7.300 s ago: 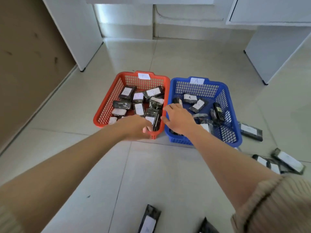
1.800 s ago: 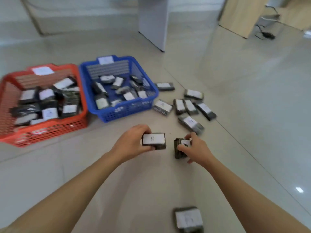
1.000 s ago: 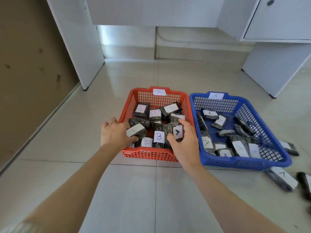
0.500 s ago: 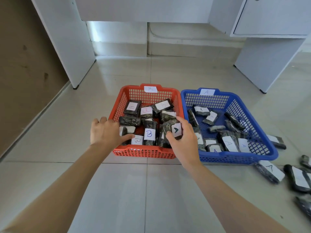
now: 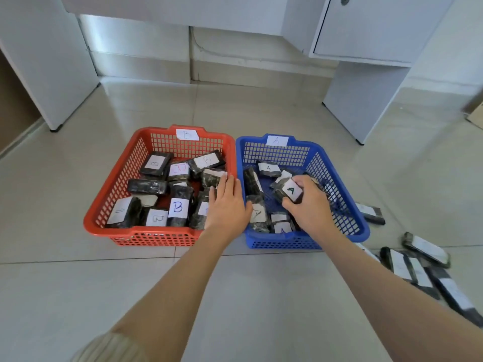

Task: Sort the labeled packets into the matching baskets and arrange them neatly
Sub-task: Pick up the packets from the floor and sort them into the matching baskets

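Observation:
A red basket tagged B and a blue basket tagged A stand side by side on the floor. Both hold several dark wrapped packets with white labels. My right hand is inside the blue basket and grips a packet marked A. My left hand lies with straight fingers over the right side of the red basket, touching a packet and holding nothing. A packet with a bold B stands at the red basket's front.
Several loose packets lie on the tiled floor right of the blue basket, and one more sits by its right wall. White cabinet legs stand behind, with a white panel at the left.
My right hand carried the A packet from over the red basket into the blue basket. My left hand let go of its packet in the red basket and slid right to that basket's right side.

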Demonstrator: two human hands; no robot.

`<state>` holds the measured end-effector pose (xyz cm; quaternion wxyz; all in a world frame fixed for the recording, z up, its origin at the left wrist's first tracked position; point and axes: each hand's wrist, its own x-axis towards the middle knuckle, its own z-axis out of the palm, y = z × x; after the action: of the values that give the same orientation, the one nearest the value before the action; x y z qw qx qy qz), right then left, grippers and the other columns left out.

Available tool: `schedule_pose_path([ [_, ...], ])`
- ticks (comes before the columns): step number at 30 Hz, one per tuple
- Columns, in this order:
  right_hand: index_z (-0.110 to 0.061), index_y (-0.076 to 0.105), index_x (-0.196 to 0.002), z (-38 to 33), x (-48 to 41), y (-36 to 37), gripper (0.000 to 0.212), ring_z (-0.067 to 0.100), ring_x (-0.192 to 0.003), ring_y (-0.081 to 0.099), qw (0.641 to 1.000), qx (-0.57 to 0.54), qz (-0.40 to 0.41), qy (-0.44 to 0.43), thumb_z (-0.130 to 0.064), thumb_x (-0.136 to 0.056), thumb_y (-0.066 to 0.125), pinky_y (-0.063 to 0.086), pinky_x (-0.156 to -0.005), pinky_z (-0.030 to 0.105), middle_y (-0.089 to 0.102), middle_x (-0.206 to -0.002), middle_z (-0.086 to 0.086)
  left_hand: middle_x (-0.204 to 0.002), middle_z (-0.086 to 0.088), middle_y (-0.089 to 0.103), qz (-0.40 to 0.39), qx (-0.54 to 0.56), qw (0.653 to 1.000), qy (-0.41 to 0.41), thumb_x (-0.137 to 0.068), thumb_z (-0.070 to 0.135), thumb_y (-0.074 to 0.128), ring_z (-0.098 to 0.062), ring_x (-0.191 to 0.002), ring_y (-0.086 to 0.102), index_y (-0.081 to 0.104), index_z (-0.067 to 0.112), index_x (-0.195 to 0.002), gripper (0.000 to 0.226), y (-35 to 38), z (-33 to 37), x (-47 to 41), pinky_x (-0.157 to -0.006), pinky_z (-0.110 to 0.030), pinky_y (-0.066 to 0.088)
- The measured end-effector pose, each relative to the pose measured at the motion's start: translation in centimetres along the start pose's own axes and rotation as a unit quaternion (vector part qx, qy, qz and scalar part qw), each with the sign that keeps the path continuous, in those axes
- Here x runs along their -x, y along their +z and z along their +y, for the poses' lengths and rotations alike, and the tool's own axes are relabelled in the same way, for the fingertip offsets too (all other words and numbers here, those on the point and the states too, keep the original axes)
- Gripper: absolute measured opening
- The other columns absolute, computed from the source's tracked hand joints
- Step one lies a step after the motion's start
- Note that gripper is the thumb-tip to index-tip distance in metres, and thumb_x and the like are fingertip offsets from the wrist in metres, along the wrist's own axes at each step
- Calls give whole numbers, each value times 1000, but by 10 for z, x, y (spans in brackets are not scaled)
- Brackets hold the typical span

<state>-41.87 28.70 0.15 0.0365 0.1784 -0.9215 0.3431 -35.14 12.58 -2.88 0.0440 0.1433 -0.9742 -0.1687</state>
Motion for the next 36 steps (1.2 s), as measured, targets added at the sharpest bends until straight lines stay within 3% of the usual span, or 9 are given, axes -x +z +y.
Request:
schedule_pose_path([
  [5, -16, 40, -130, 0, -32, 27, 47, 31, -110, 52, 970, 174, -160, -55, -13, -88, 60, 45, -80, 37, 53, -129, 10, -158, -14, -4, -5, -4, 1000, 13, -101, 32, 26, -25, -146, -5, 3, 2, -149, 62, -2, 3, 4, -119, -37, 3],
  [9, -17, 39, -133, 4, -46, 33, 49, 34, -109, 52, 940, 278, -189, -56, 0, -88, 51, 49, -81, 43, 55, -124, 15, -158, -10, -10, -29, 49, 998, -2, -102, 28, 27, -22, -146, 3, 1, 4, -150, 60, -3, 6, 7, -114, -34, 21],
  [12, -21, 40, -137, 14, -50, 32, 55, 32, -120, 47, 931, 294, -212, -51, -2, -87, 53, 45, -90, 41, 52, -133, 13, -158, -12, -4, -12, 59, 998, 10, -101, 27, 30, -23, -145, 7, 7, 4, -150, 59, -2, 6, 6, -115, -35, 18],
  [14, -19, 37, -143, 19, -46, 30, 58, 28, -133, 38, 940, 245, -230, -51, -10, -89, 58, 33, -106, 36, 39, -148, 10, -158, -10, -4, -13, 55, 998, 7, -101, 31, 30, -23, -145, 9, 7, 6, -150, 60, -1, 5, 6, -115, -34, 18],
  [17, -19, 39, -143, 19, -24, 17, 55, 23, -142, 23, 974, 128, -173, -72, -14, -91, 57, 17, -115, 32, 30, -153, 7, -159, -7, -1, -8, 52, 999, 7, -100, 34, 34, -23, -145, 11, 10, 8, -150, 62, -2, 2, 4, -115, -34, 19],
  [22, -15, 53, -131, 28, 65, -29, 43, 25, -129, 42, 999, 20, -8, -45, -11, -88, 56, 32, -105, 32, 53, -133, 7, -151, -22, 25, 44, 83, 995, 15, -96, 26, 45, -33, -138, 25, 36, -3, -139, 53, 0, 8, 20, -114, -37, 18],
  [28, -21, 48, -134, 67, 195, -79, 42, 16, -133, 34, 996, 54, -42, 60, -18, -92, 54, 28, -104, 25, 47, -140, 0, -135, -25, 45, 84, 161, 975, 129, -92, 12, 55, -39, -129, 38, 45, -7, -132, 45, 28, 76, 101, -110, -38, 24],
  [33, -22, 53, -127, 99, 268, -108, 35, 16, -127, 40, 983, 97, -89, 129, -25, -92, 54, 38, -100, 32, 52, -132, 0, -101, -9, 61, 26, 218, 927, 304, -86, 28, 50, -24, -98, 52, 62, 7, -103, 29, 53, 136, 202, -90, -31, 37],
  [36, -20, 53, -126, 123, 297, -120, 34, 19, -126, 40, 975, 113, -86, 174, -23, -92, 55, 40, -98, 36, 54, -129, 2, -94, -2, 61, -109, 227, 865, 435, -85, 38, 52, -14, -90, 50, 62, 10, -98, 33, 60, 151, 257, -83, -23, 39],
])
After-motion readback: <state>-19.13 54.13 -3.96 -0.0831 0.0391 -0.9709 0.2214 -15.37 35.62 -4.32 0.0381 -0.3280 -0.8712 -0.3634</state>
